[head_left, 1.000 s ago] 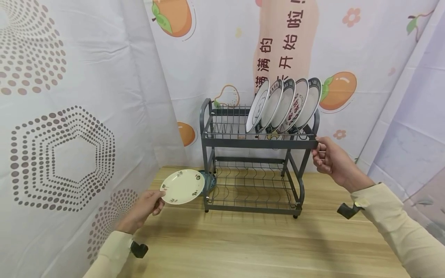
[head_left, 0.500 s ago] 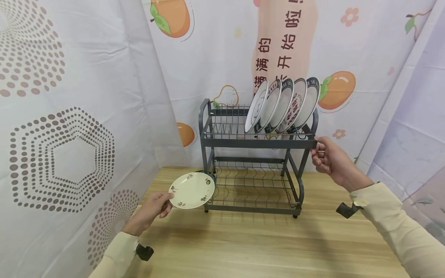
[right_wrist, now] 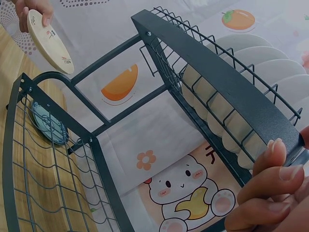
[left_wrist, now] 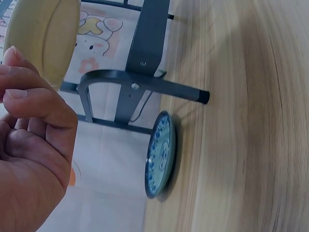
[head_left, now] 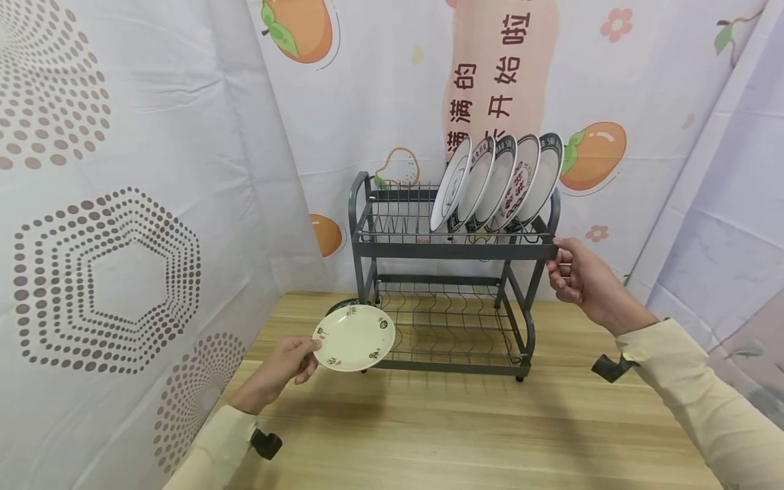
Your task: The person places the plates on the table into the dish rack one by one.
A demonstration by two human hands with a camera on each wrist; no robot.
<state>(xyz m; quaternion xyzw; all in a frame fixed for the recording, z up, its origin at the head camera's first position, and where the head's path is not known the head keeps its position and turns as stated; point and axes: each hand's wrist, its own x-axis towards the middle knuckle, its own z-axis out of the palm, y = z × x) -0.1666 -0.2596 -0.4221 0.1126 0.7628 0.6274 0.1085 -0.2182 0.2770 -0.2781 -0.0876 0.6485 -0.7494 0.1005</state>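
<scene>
My left hand (head_left: pixel 283 371) pinches the near-left rim of a cream plate (head_left: pixel 355 338) with small printed motifs, holding it tilted above the table. The plate overlaps the lower left of a dark grey two-tier dish rack (head_left: pixel 453 251) in the head view. My right hand (head_left: pixel 591 286) holds the rack's upper front right corner, thumb on the bar and fingers curled beneath. Several white plates (head_left: pixel 490 187) with printed rims lean in a row on the upper tier's right half. Behind the cream plate, a blue patterned dish (left_wrist: pixel 161 154) lies on the table by the rack's left side.
The wire slots (head_left: pixel 398 214) at the upper left hold no plates. Bare wire spans the lower tier (head_left: pixel 447 330). A wooden table (head_left: pixel 441 435) extends in front of the rack, with printed curtains (head_left: pixel 380 82) behind and at the sides.
My left hand has carried the cream plate rightward and slightly down, across the rack's left leg. More of the blue dish's left rim shows now. My right hand stays at the corner.
</scene>
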